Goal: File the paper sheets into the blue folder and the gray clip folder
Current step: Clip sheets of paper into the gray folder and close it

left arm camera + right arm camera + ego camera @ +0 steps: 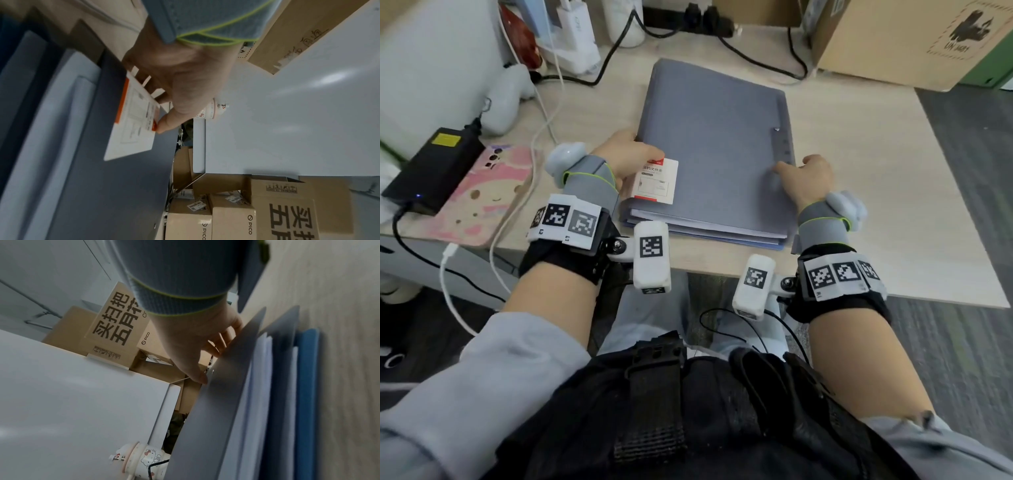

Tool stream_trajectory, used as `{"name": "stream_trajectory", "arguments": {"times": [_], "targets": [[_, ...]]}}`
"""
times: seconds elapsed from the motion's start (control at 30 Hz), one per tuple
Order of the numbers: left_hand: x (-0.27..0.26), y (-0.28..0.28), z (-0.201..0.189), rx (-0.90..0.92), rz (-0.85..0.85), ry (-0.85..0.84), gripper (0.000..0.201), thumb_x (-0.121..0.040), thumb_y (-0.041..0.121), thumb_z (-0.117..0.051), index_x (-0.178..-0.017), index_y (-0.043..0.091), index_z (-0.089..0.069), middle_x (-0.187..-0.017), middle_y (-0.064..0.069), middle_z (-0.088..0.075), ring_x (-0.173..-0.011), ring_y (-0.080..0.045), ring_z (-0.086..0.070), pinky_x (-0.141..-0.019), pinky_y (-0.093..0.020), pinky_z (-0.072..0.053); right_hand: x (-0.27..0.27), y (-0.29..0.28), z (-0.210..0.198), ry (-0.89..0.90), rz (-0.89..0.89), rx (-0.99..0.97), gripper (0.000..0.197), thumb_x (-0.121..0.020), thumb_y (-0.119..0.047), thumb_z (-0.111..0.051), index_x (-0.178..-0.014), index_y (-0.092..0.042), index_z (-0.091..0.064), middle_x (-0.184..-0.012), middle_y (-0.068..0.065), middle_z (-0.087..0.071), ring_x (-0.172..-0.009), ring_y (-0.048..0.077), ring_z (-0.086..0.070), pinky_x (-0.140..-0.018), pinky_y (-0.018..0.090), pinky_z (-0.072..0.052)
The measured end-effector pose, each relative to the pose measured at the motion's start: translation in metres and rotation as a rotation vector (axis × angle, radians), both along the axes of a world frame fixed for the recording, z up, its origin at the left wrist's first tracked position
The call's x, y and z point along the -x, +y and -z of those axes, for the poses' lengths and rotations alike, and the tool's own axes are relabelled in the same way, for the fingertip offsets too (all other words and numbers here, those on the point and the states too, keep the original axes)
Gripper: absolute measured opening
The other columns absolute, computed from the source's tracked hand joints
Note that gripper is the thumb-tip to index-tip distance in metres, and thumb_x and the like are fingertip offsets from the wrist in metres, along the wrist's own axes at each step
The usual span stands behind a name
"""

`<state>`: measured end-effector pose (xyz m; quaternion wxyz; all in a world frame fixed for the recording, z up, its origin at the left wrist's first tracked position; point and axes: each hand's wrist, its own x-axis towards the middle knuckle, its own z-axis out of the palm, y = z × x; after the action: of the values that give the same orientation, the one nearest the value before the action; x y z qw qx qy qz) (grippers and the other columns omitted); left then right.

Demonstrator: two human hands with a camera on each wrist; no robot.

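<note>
The gray clip folder [709,147] lies closed on the light wooden desk, on top of a stack. White paper sheets [705,224] show at its near edge, and the blue folder [306,402] lies at the bottom of the stack. My left hand [625,159] holds the gray folder's left edge, with the thumb on the white and red label [133,126]. My right hand [810,178] grips the cover's right edge, thumb on top and fingers [224,340] curled behind it. In the right wrist view the cover [216,418] stands a little off the sheets [261,386].
A black power adapter [434,168] and a pink patterned pad [479,195] lie at the left. Cables [599,73] and a white charger [575,31] sit behind the folder. A cardboard box [893,41] stands at the back right. Bare desk [876,171] extends right of the stack.
</note>
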<state>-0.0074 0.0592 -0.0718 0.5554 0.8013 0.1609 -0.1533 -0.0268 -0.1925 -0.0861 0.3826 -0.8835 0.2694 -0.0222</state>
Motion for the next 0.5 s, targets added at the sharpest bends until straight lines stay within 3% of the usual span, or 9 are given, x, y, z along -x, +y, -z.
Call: {"name": "stream_trajectory", "arguments": {"times": [0.07,0.1,0.2,0.23,0.33,0.37,0.5], "targets": [[0.005,-0.009,-0.011,0.027,-0.016,0.006,0.022,-0.083,0.013,-0.061,-0.104,0.005,-0.059,-0.083,-0.010,-0.063,-0.077,-0.030,-0.063,-0.085,-0.049,-0.054,-0.002,0.005,-0.003,0.063,-0.041,-0.014,0.036,-0.068,-0.045,-0.064,-0.080,-0.013,-0.054,-0.095,0.011,-0.049,-0.089,0.032,-0.051,-0.071,0.036,-0.038],[0.004,-0.013,-0.015,0.015,-0.030,-0.022,0.022,-0.083,0.013,-0.060,-0.104,0.004,-0.058,-0.085,-0.012,-0.063,-0.075,-0.030,-0.063,-0.083,-0.048,-0.054,-0.004,0.005,-0.003,0.082,-0.062,-0.008,0.040,-0.059,-0.051,-0.062,-0.074,-0.016,-0.050,-0.092,0.010,-0.048,-0.083,0.030,-0.049,-0.068,0.035,-0.036],[0.000,-0.017,-0.016,-0.043,-0.091,-0.032,0.037,-0.080,0.018,-0.063,-0.111,0.001,-0.059,-0.101,-0.016,-0.067,-0.083,-0.032,-0.067,-0.083,-0.046,-0.057,-0.008,0.004,-0.003,0.124,-0.105,0.000,0.055,-0.051,-0.056,-0.063,-0.088,-0.017,-0.052,-0.095,0.007,-0.050,-0.080,0.028,-0.048,-0.067,0.034,-0.034],[-0.001,-0.018,-0.016,-0.037,-0.094,-0.042,0.038,-0.080,0.019,-0.064,-0.113,0.001,-0.059,-0.101,-0.015,-0.068,-0.082,-0.031,-0.067,-0.078,-0.044,-0.059,-0.008,0.003,-0.003,0.137,-0.107,-0.003,0.056,-0.052,-0.056,-0.066,-0.090,-0.017,-0.053,-0.096,0.007,-0.050,-0.079,0.028,-0.049,-0.066,0.034,-0.034],[-0.006,-0.016,-0.015,0.055,-0.106,0.016,0.028,-0.085,0.019,-0.063,-0.108,0.006,-0.054,-0.078,-0.006,-0.059,-0.058,-0.021,-0.061,-0.041,-0.028,-0.053,-0.007,0.001,-0.004,0.140,-0.097,-0.018,0.061,-0.047,-0.056,-0.066,-0.092,-0.015,-0.058,-0.100,0.007,-0.056,-0.078,0.029,-0.051,-0.064,0.033,-0.036],[-0.009,-0.015,-0.016,0.061,-0.102,0.040,0.027,-0.086,0.021,-0.064,-0.105,0.008,-0.051,-0.074,-0.005,-0.055,-0.055,-0.020,-0.059,-0.037,-0.027,-0.051,-0.008,0.000,-0.004,0.133,-0.092,-0.024,0.065,-0.047,-0.055,-0.066,-0.096,-0.012,-0.061,-0.105,0.008,-0.059,-0.080,0.029,-0.054,-0.064,0.033,-0.038],[-0.012,-0.014,-0.017,0.126,-0.084,0.098,0.031,-0.082,0.032,-0.070,-0.092,0.009,-0.051,-0.065,-0.007,-0.062,-0.047,-0.018,-0.065,-0.051,-0.039,-0.058,-0.010,-0.003,-0.004,0.120,-0.045,-0.052,0.080,-0.044,-0.053,-0.065,-0.109,-0.007,-0.063,-0.116,0.011,-0.062,-0.095,0.031,-0.063,-0.074,0.037,-0.050]]}}
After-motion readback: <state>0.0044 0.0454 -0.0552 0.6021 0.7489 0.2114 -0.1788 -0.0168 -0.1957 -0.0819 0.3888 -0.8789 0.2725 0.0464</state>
